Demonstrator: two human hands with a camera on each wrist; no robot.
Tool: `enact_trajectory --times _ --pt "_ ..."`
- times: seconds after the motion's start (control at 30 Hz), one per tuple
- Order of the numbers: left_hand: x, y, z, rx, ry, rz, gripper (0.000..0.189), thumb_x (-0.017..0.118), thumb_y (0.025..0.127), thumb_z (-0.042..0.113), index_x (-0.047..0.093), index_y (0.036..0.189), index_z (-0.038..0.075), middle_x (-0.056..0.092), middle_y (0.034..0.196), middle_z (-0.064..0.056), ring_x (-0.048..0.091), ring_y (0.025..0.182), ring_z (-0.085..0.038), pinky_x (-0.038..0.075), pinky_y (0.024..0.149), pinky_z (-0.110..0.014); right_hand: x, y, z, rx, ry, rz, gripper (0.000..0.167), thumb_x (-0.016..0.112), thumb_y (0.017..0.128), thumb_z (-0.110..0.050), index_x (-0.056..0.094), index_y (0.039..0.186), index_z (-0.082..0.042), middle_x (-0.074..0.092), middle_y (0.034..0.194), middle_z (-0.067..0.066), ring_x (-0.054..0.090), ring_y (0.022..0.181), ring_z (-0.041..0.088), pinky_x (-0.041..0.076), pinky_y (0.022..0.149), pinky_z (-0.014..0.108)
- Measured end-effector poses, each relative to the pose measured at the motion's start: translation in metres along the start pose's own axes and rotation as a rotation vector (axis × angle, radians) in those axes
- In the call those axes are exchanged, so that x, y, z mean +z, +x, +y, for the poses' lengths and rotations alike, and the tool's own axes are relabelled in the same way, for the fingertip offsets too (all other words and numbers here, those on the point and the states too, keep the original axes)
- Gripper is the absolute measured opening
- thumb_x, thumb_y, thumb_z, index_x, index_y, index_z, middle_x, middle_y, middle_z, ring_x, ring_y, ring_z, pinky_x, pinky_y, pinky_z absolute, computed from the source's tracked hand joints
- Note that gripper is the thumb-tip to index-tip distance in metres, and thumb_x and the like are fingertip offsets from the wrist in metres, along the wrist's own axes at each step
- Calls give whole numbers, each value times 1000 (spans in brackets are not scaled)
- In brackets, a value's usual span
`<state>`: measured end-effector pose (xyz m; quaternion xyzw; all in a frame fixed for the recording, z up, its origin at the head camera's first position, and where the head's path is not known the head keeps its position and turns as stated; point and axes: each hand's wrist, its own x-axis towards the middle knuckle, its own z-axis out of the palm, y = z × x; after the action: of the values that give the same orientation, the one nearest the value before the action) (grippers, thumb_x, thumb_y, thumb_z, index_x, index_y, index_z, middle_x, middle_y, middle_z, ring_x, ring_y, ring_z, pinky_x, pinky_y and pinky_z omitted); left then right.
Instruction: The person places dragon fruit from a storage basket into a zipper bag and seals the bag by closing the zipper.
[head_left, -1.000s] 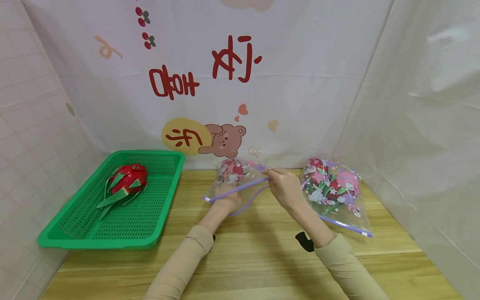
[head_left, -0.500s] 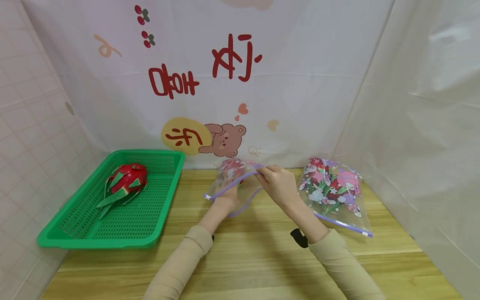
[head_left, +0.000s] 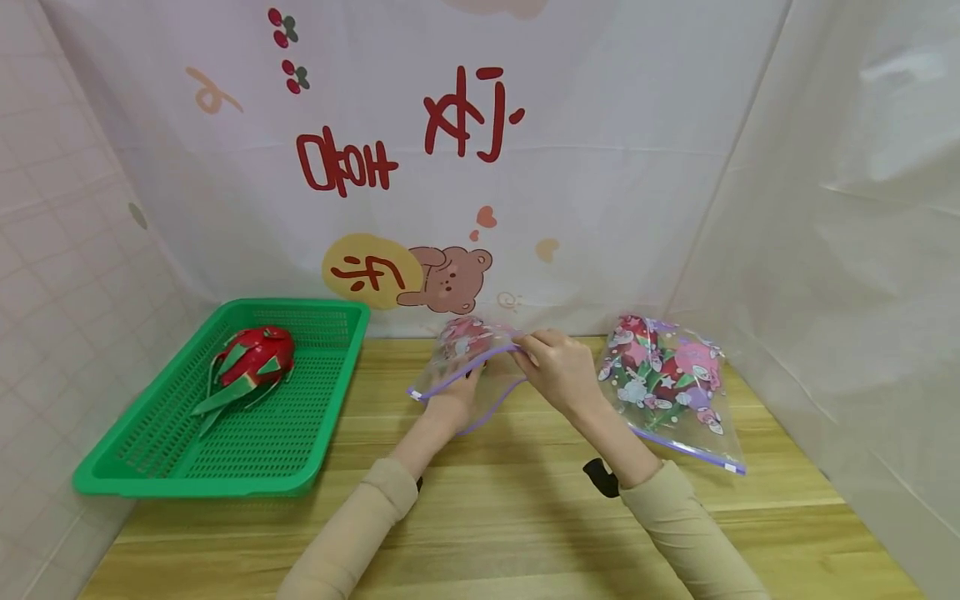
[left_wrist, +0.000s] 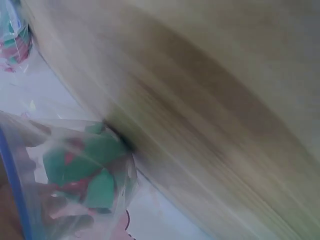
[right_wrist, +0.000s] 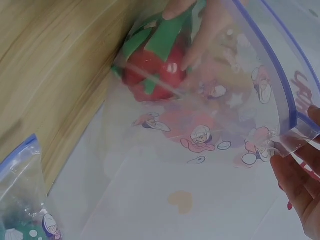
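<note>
A clear zip bag (head_left: 480, 367) with purple zip strips and pink cartoon prints is held with its mouth gaping at the back of the table. My right hand (head_left: 558, 371) pinches the upper rim of its mouth at the right corner. Through that mouth reaches my left hand (head_left: 452, 404), its fingers spread beside a red dragon fruit (right_wrist: 155, 72) with green leaf flaps. In the left wrist view the fruit lies deep in the bag, blurred by the plastic. The printed film partly hides the left fingers in the head view.
To the left stands a green plastic basket (head_left: 315, 400) with another red dragon fruit (head_left: 258, 362) in it. A second zip bag (head_left: 667, 383) with red and green contents lies at the right. Cloth walls close off the back and sides.
My right hand has shifted slightly left with the bag's rim. The left hand has drawn back a little inside the bag. Basket and second bag have not moved.
</note>
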<state>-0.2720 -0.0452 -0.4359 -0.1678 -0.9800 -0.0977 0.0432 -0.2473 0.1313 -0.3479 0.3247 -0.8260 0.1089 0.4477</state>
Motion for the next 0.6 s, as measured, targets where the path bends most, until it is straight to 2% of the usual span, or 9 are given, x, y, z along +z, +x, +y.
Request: enact_trajectory --times 0.07,0.13,0.17,0.27,0.3,0.37,0.43,0.53,0.6 --pt "1 -7 -1 42 44 29 66 60 92 23 30 149 15 30 154 -15 34 139 -34 39 107 -52 1 0 -1 -6 5 -8 13 79 75 -16 75 85 -9 73 73 4 66 59 19 54 49 28" --pt "1 -13 -2 89 91 72 62 57 93 20 31 149 14 36 151 -16 54 122 -29 53 91 -41 2 1 -2 -8 6 -12 12 79 76 -15 75 85 -9 73 73 4 65 59 18 54 49 28" --pt "0 -16 -2 109 114 89 60 56 94 21 31 149 14 38 150 -16 58 118 -27 56 82 -34 2 1 -3 -7 5 -14 11 78 76 -15 75 85 -9 73 73 3 65 58 18 54 49 28" --pt "-4 -27 -1 167 156 137 57 55 95 24 35 147 13 45 145 -16 64 108 -27 55 59 -24 2 2 -3 -8 1 -14 11 78 76 -15 75 85 -9 73 72 3 64 58 17 54 49 28" --pt "-6 -30 0 190 156 151 55 55 95 25 37 146 12 47 144 -16 65 107 -28 54 55 -24 2 2 -4 -9 -1 -14 10 78 77 -15 76 85 -9 73 72 3 64 57 17 54 49 28" --pt "-13 -38 3 225 178 160 53 54 95 28 40 144 12 45 146 -16 56 123 -32 57 63 -27 2 2 -4 -9 -3 -12 10 78 77 -15 76 85 -9 73 72 3 64 57 18 53 49 28" --pt "-21 -47 7 273 182 168 50 53 96 30 44 141 11 46 145 -16 53 126 -33 59 74 -35 2 1 -4 -7 -3 -9 10 77 77 -16 76 84 -9 73 72 4 64 57 18 53 49 28" --pt "-33 -60 13 344 225 165 47 49 98 35 47 138 10 48 144 -14 49 131 -31 53 94 -44 2 1 -3 1 -2 -7 10 76 79 -17 76 84 -9 73 72 4 64 58 18 54 49 29" --pt "-41 -69 17 382 236 160 48 46 98 38 48 137 9 51 141 -13 49 131 -30 49 99 -46 3 1 -3 6 -1 -6 9 76 79 -16 76 84 -9 73 72 4 64 58 19 54 49 29"
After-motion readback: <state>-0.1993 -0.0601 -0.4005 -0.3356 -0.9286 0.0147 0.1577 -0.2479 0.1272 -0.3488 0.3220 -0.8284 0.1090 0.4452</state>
